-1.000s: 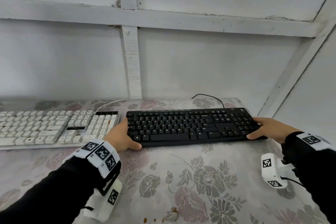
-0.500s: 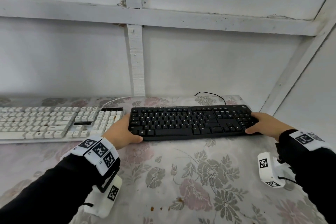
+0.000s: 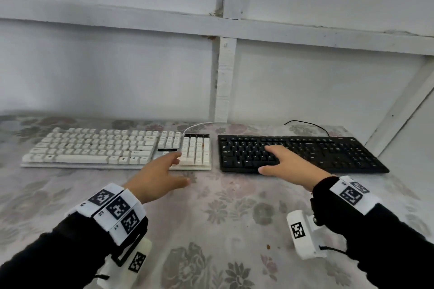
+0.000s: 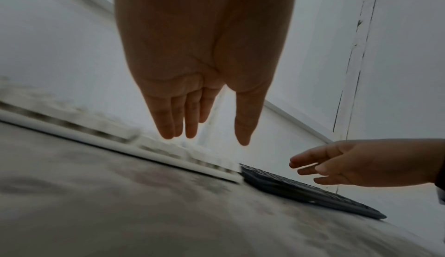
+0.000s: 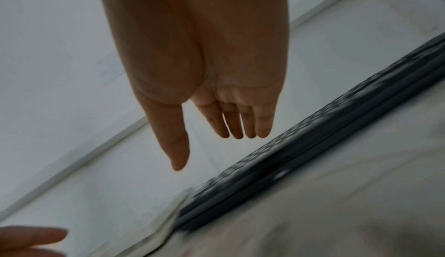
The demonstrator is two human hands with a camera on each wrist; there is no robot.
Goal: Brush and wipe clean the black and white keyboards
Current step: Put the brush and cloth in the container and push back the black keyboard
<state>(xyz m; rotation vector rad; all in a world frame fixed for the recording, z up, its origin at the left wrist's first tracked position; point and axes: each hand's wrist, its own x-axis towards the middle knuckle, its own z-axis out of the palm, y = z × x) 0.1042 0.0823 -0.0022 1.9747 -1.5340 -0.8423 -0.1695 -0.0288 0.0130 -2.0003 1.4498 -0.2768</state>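
1. Black keyboard (image 3: 303, 153) lies flat on the right of the table, its long axis running left to right along the wall, key rows facing up, number pad at the right end.
2. White keyboard (image 3: 117, 148) lies just left of it on the same line, the two short ends near each other but apart; its number pad sits at the right end, next to the black one.
3. The black board is a low, matte slab with flat dark keys and small white legends too fine to read; a small mark at its top right corner cannot be made out. A thin black cable (image 3: 307, 124) loops from its back edge.
4. The white board has taller, blocky caps on a pale base, with two dark strips near the pad and a white cable (image 3: 195, 126) curving off the rear.
5. Left hand (image 3: 157, 177) hovers over the cloth in front of the white board, fingers straight, together and holding nothing, thumb out.
6. Right hand (image 3: 285, 162) hangs above the black board's left half, fingers loosely spread, gripping nothing.
7. The table wears a faded floral tablecloth (image 3: 223, 230); both wrists carry white bands printed with square black codes, over black sleeves.
8. Behind stands a white painted wall (image 3: 105, 77) with chipped wooden battens.
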